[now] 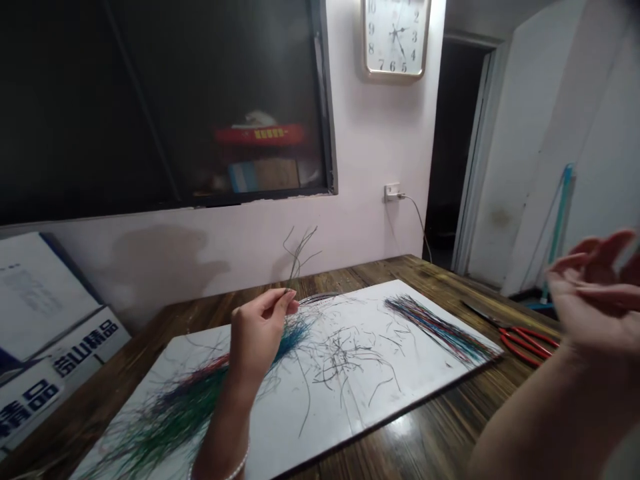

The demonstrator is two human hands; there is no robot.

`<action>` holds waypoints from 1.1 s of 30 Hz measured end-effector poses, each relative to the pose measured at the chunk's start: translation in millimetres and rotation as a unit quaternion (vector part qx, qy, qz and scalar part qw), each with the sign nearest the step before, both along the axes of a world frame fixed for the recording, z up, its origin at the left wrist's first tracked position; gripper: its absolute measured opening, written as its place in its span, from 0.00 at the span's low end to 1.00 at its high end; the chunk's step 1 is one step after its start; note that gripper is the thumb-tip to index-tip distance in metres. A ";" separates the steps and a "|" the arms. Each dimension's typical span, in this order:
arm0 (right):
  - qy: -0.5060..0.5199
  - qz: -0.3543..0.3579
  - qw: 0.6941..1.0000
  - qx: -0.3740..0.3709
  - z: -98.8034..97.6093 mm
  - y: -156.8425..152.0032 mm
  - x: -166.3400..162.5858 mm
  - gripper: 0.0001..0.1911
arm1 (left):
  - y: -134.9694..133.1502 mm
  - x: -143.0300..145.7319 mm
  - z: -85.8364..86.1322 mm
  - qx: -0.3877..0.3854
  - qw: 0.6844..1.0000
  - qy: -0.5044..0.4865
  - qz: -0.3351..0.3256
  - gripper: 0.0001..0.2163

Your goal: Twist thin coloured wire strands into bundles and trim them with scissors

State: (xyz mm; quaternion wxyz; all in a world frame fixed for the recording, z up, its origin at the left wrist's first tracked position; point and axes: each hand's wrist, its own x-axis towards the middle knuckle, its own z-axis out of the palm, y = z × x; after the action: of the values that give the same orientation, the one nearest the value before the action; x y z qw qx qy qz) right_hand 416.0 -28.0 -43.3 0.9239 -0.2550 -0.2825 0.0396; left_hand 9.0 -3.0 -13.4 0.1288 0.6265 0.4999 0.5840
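Several apparent wires [297, 255] above left grip [260, 327]

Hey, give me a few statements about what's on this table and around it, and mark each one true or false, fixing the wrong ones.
1. The left hand pinches a few thin strands that stick up above it. True.
2. The red-handled scissors lie on the white board. False: they lie on the wooden table, to the right of the board.
3. The right hand is in the air, at the right edge of the picture. True.
4. The wall clock hangs to the left of the dark window. False: it hangs to the right of it.
5. A plug sits in the wall socket. True.
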 end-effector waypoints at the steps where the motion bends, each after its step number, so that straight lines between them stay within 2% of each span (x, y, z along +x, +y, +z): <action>1: 0.033 0.056 0.998 0.007 4.3 6.0 -10.9 0.31 | -0.2 1.1 -1.1 -0.003 1.000 -0.010 -0.007 0.08; 2: 0.058 0.097 0.994 0.007 9.1 11.4 -24.5 0.30 | -0.7 2.3 -2.1 -0.005 1.000 -0.016 -0.015 0.08; 4: 0.043 0.137 0.989 -0.019 19.7 20.9 -58.2 0.27 | -2.3 5.4 -3.6 -0.002 0.999 -0.026 -0.036 0.07; 6: -0.045 0.206 0.976 -0.052 29.7 28.6 -97.7 0.22 | -5.6 8.9 -3.7 0.006 0.998 -0.031 -0.058 0.07; 9: -0.129 0.274 0.950 -0.078 38.3 34.1 -158.2 0.15 | -13.2 14.0 -0.9 0.010 0.997 -0.023 -0.079 0.07; 10: -0.175 0.309 0.930 -0.099 39.0 34.0 -176.4 0.12 | -16.1 15.2 0.4 0.010 0.997 -0.013 -0.080 0.07; 12: -0.328 0.402 0.843 -0.142 37.8 31.3 -206.9 0.06 | -20.9 16.7 2.8 0.006 0.997 0.015 -0.079 0.07; 13: -0.364 0.426 0.817 -0.140 36.4 29.4 -218.7 0.05 | -22.6 17.1 3.7 0.006 0.997 0.026 -0.078 0.07; 14: -0.383 0.443 0.800 -0.133 34.6 27.5 -227.9 0.07 | -23.7 17.4 4.3 0.007 0.996 0.036 -0.077 0.07; 15: -0.383 0.452 0.796 -0.121 32.7 25.8 -234.7 0.08 | -24.4 17.7 4.7 0.009 0.996 0.043 -0.075 0.07; 21: -0.301 0.431 0.847 -0.075 26.6 24.1 -245.0 0.06 | -25.8 21.5 3.8 0.038 0.992 0.112 -0.050 0.08; 26: -0.305 0.398 0.862 -0.079 23.9 21.5 -249.7 0.11 | -26.7 24.6 1.2 0.068 0.986 0.149 -0.038 0.08; 30: -0.304 0.341 0.884 -0.096 21.4 19.4 -253.0 0.06 | -25.3 25.5 -3.2 0.099 0.977 0.190 -0.022 0.08; 33: -0.288 0.346 0.887 -0.101 21.6 19.8 -251.6 0.03 | -25.6 27.5 -5.2 0.093 0.978 0.187 -0.022 0.07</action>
State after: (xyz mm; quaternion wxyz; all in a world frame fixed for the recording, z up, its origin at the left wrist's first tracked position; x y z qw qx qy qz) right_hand 164.4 -8.2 -21.8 0.6991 -0.2334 -0.6008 0.3096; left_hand 36.5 -28.6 -18.6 -0.0125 0.7447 0.4448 0.4975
